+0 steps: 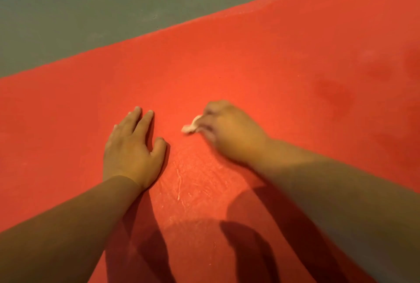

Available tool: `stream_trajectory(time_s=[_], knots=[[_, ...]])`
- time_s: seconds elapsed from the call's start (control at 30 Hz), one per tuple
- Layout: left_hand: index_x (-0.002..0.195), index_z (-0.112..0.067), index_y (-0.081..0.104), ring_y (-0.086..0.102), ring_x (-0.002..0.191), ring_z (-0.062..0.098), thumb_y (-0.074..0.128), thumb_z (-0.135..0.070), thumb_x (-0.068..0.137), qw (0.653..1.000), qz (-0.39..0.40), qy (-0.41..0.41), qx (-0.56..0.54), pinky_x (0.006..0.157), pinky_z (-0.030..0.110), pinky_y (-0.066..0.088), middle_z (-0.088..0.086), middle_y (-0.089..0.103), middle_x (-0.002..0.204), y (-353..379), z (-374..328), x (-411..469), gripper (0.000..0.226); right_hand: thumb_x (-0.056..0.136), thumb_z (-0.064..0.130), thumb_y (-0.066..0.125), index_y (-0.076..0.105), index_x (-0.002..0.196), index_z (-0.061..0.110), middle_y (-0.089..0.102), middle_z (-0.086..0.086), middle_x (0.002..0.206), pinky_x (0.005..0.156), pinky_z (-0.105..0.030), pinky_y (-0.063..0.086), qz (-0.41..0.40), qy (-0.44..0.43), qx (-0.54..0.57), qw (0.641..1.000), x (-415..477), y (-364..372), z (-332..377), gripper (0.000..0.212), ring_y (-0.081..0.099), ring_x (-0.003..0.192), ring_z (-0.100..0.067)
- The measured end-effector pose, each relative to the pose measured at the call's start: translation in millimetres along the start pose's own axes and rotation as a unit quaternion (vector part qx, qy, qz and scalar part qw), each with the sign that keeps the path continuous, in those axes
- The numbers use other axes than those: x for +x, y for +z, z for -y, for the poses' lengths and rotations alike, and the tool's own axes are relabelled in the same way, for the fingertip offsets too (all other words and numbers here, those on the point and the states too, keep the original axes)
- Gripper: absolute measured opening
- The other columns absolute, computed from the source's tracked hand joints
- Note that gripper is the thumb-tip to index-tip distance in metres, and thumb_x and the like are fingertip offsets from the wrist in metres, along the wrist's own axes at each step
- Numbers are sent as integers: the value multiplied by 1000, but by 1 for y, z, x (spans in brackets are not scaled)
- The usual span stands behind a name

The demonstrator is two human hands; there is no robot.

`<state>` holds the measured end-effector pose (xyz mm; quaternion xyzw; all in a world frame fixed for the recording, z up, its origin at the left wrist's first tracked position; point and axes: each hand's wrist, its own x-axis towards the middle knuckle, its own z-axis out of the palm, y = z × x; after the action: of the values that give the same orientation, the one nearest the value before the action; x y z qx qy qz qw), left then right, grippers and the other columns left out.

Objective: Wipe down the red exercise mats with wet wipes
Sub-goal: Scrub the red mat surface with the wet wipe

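Note:
A red exercise mat (250,60) fills most of the view, running from lower left to upper right. My left hand (133,148) rests flat on it with fingers straight. To its right, my right hand (229,130) holds a small crumpled white wet wipe (191,126) down against the mat; the hand is blurred and covers most of the wipe. Faint wet streaks (195,182) shine on the mat between my forearms.
Grey floor (91,10) lies beyond the mat's far edge at the upper left. Darker damp patches (336,98) mark the mat at the right. Shadows of my arms fall on the mat near the bottom.

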<state>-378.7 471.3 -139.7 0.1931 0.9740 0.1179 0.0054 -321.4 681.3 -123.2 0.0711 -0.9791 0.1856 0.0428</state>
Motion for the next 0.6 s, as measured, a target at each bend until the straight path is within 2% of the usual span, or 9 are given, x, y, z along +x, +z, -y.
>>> stream_trajectory(time_s=[0.07,0.17,0.2,0.27,0.37,0.43,0.5,0.57,0.6], knots=[[140,-23,47,33,137,26,41,-46,78,1000,-16,-10,-10,115,40,23,3,37,151,-1,1,4,66,93,21,52,71,108,17,60,-9,96,83,-36,42,-40,94,-21,995,8,-20,-44,25,57,93,-25],[135,-23,51,36,132,26,41,-44,77,999,-26,-14,-15,112,41,27,1,41,148,0,1,11,62,91,17,53,72,104,7,61,-20,98,77,-37,36,-151,330,-81,928,6,-49,-109,25,56,93,-35],[136,-22,50,36,134,26,41,-44,78,1000,-23,-12,-14,113,41,26,1,40,148,0,2,14,63,90,15,52,71,104,6,61,-21,99,78,-38,36,-157,352,-91,918,8,-48,-109,25,56,94,-36],[138,-22,48,33,136,25,40,-45,78,1000,-18,-11,-13,115,42,23,2,38,150,0,4,20,64,90,13,49,71,105,7,61,-17,99,83,-37,38,-125,285,-91,946,18,-29,-79,27,55,95,-34],[141,-22,45,30,139,25,38,-46,78,1000,-16,-15,-9,117,41,19,4,34,152,0,7,35,67,92,16,47,71,107,19,61,-5,98,85,-37,43,-78,95,-27,992,21,4,-8,28,55,95,-25],[142,-23,43,28,140,25,37,-47,79,1000,-13,-10,-10,118,41,17,4,33,153,1,9,45,68,92,18,53,72,103,17,60,-4,93,81,-39,45,-26,3,27,999,17,9,11,22,55,93,-24],[143,-23,42,28,141,25,36,-47,79,1000,-11,-3,-5,118,41,16,4,32,154,3,10,51,69,92,22,56,73,106,19,62,-8,93,82,-39,44,-33,24,36,999,23,-5,-14,22,56,92,-26],[144,-23,41,27,141,24,35,-48,79,1000,-12,1,0,119,41,15,4,31,154,3,12,53,69,91,21,56,72,108,15,62,-15,95,83,-39,41,-93,133,-19,987,33,-23,-60,24,56,93,-32],[144,-23,40,26,142,23,34,-48,79,1000,-13,1,2,119,40,15,4,30,155,4,12,53,69,90,19,55,72,106,10,61,-19,96,83,-39,40,-123,210,-57,968,34,-33,-86,25,56,94,-34]])
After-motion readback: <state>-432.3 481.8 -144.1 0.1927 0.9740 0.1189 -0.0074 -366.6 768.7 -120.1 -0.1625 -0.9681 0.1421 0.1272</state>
